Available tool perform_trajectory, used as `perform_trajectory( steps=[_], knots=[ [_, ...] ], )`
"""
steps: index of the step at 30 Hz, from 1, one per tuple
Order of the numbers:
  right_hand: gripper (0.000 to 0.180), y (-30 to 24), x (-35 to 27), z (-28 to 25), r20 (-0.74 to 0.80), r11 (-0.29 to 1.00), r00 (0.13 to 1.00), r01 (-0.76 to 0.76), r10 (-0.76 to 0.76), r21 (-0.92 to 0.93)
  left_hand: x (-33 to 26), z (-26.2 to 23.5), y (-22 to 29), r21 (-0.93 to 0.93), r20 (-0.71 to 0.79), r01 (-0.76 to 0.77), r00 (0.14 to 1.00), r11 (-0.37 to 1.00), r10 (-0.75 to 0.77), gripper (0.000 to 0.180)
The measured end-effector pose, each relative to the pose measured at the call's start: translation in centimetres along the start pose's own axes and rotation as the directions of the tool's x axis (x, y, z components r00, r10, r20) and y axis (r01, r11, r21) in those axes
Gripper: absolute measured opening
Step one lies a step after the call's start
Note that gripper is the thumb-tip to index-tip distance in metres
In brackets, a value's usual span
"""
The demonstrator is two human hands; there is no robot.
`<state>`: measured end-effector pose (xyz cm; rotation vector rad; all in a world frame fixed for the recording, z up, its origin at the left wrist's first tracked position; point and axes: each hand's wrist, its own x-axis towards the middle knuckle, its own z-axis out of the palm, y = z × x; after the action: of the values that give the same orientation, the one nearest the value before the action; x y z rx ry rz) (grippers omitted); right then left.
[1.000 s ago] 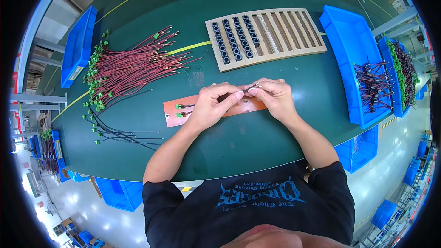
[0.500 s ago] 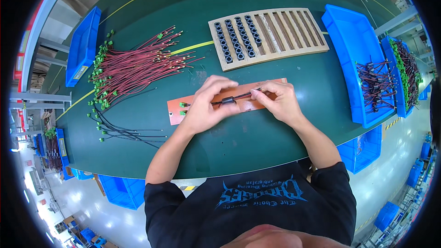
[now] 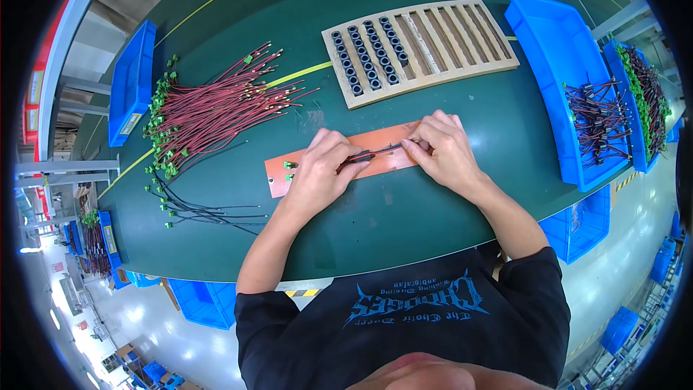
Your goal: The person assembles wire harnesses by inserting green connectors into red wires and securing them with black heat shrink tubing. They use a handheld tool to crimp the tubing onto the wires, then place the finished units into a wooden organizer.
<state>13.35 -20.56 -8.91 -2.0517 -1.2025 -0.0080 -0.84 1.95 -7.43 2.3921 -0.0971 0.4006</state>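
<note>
My left hand (image 3: 323,168) and my right hand (image 3: 442,148) rest on an orange strip (image 3: 278,172) lying on the green table (image 3: 404,209). Between them stretches a thin red-and-black wire pair (image 3: 377,154), pinched at each end by my fingertips. Green connectors (image 3: 289,165) sit on the strip just left of my left hand. A pile of red wires with green plugs (image 3: 209,107) lies to the far left, with black wires (image 3: 198,210) below it.
A slatted wooden tray (image 3: 433,36) holding several black rings (image 3: 364,54) stands behind my hands. Blue bins sit at the right (image 3: 559,50), with finished wires (image 3: 599,119), and another at the far left (image 3: 131,79). More bins stand under the table edge.
Both hands have lowered onto the orange strip and drawn slightly apart, stretching the wire pair out flat between them.
</note>
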Motion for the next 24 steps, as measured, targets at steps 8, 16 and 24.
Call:
perform_trajectory(
  steps=[8, 16, 24],
  knots=[
    [0.021, 0.8, -0.1, -1.2, 0.025, 0.998, 0.998, -0.060, 0.059, 0.012, 0.5, -0.2, -0.1, -0.090, 0.054, 0.083, 0.995, 0.993, -0.078, 0.019],
    [0.020, 1.4, -0.2, -1.7, 0.015, 0.999, 0.999, -0.052, 0.052, 0.015, 0.8, 0.1, -0.2, -0.063, 0.052, 0.014, 0.999, 0.998, -0.011, 0.019],
    [0.022, 2.0, -0.5, -2.0, 0.014, 0.998, 0.998, -0.057, 0.057, 0.035, 1.1, 0.4, -0.1, -0.067, 0.064, 0.007, 0.998, 0.998, -0.003, 0.020]
  ],
)
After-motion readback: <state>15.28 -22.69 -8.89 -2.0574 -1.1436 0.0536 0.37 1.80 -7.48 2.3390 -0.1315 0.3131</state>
